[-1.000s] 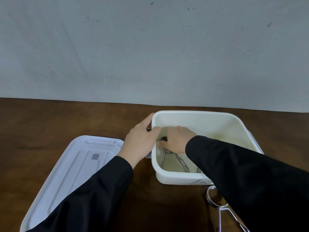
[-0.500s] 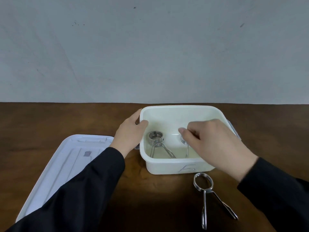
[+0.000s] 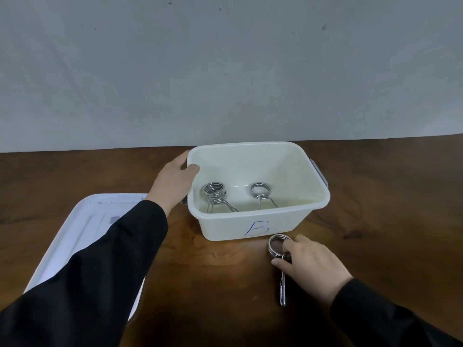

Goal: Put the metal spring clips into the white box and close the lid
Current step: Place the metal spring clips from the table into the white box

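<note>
1. Metal spring clips: two silver wire clips with coiled ring heads already lie in the open white plastic box [image 3: 258, 221], one [image 3: 215, 196] at its 9 o'clock side, the other [image 3: 261, 193] near the middle; a third coiled clip [image 3: 278, 246] rests on the dark wooden worktop [image 3: 213, 271], just beside the box's front wall at 5 o'clock.
2. The right hand [image 3: 310, 264] is closing thumb and forefinger around that third clip below its ring (whether it is gripped firmly yet, I cannot tell).
3. The left hand [image 3: 175, 181] clasps the box's 9 o'clock rim, thumb hooked inside.
4. To do this well, pinch at the neck, lift clear of the front rim, and lower into the free 3 o'clock half.
5. The flat white plastic lid [image 3: 82, 236] lies at 8 o'clock, partly under the left sleeve; the worktop toward 3 o'clock is open.
</note>
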Action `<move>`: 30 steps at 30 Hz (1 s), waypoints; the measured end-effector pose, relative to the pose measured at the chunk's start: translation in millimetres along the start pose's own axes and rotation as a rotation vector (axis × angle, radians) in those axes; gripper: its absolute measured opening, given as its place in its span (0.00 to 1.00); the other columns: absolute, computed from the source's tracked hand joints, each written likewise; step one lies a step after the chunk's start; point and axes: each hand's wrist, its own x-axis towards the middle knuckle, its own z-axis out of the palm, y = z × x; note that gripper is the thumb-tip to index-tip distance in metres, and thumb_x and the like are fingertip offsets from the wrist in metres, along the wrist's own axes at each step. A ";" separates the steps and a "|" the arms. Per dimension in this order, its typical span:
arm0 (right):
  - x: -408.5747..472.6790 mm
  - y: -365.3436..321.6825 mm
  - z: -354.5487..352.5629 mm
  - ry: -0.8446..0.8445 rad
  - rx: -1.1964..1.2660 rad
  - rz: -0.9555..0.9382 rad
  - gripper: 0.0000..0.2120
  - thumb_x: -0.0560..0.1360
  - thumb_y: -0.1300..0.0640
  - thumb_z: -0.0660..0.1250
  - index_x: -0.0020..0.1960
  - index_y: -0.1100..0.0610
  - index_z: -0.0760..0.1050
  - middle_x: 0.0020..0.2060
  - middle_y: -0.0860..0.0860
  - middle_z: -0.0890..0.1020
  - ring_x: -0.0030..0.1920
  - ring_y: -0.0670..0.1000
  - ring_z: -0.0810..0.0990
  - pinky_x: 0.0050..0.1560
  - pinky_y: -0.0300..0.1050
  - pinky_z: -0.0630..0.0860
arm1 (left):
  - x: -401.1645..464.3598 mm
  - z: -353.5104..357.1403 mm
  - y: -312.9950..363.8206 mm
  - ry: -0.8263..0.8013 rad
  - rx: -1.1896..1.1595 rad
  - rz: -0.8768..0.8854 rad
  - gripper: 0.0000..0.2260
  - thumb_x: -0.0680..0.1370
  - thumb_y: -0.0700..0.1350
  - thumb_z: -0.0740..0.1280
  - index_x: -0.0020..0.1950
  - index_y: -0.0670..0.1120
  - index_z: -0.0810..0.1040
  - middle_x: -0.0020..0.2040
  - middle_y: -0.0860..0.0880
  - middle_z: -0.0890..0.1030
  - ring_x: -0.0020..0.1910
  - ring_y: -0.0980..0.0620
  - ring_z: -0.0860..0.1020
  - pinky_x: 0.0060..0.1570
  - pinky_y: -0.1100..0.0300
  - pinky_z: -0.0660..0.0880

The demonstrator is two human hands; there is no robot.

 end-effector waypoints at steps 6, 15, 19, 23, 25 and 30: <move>-1.4 -10.3 -10.0 -0.058 0.039 -0.057 0.13 0.77 0.43 0.61 0.40 0.50 0.71 0.41 0.50 0.75 0.42 0.54 0.77 0.41 0.45 0.68 | -1.7 -0.9 1.8 0.005 0.019 0.009 0.21 0.80 0.46 0.60 0.70 0.64 0.79 0.53 0.47 0.87 0.50 0.41 0.85 0.35 0.52 0.81; -35.9 -52.4 -164.9 0.014 0.324 -0.234 0.18 0.72 0.36 0.65 0.40 0.51 0.80 0.34 0.50 0.79 0.33 0.47 0.76 0.36 0.41 0.71 | 0.4 0.4 0.1 0.009 0.016 -0.015 0.22 0.80 0.47 0.60 0.69 0.66 0.78 0.49 0.49 0.86 0.44 0.41 0.84 0.31 0.56 0.77; 33.2 -41.5 -209.2 0.189 0.293 -0.143 0.19 0.72 0.44 0.69 0.32 0.57 0.77 0.25 0.56 0.73 0.25 0.50 0.69 0.28 0.43 0.67 | -0.1 0.3 0.3 0.006 0.018 -0.023 0.21 0.81 0.47 0.60 0.69 0.67 0.78 0.51 0.48 0.86 0.49 0.40 0.85 0.34 0.51 0.82; 108.3 -40.0 -200.2 0.084 0.163 -0.044 0.19 0.72 0.48 0.68 0.29 0.57 0.68 0.26 0.53 0.70 0.30 0.55 0.68 0.29 0.43 0.63 | 2.0 0.0 -1.6 0.004 0.013 -0.032 0.21 0.80 0.48 0.60 0.68 0.69 0.77 0.48 0.46 0.87 0.47 0.38 0.85 0.32 0.54 0.80; 131.9 -42.8 -183.6 -0.008 0.108 -0.025 0.18 0.72 0.48 0.66 0.28 0.57 0.72 0.24 0.52 0.74 0.28 0.54 0.73 0.28 0.41 0.64 | 4.4 0.3 -4.0 0.009 0.026 -0.030 0.21 0.80 0.48 0.60 0.67 0.70 0.77 0.49 0.50 0.86 0.48 0.41 0.85 0.38 0.49 0.82; 162.9 -38.1 -130.3 -0.056 -0.092 -0.037 0.14 0.70 0.47 0.63 0.31 0.55 0.73 0.25 0.48 0.76 0.32 0.54 0.77 0.33 0.43 0.68 | 7.8 0.9 -7.1 0.013 0.058 -0.023 0.21 0.81 0.50 0.60 0.70 0.70 0.75 0.48 0.52 0.85 0.46 0.44 0.84 0.46 0.42 0.84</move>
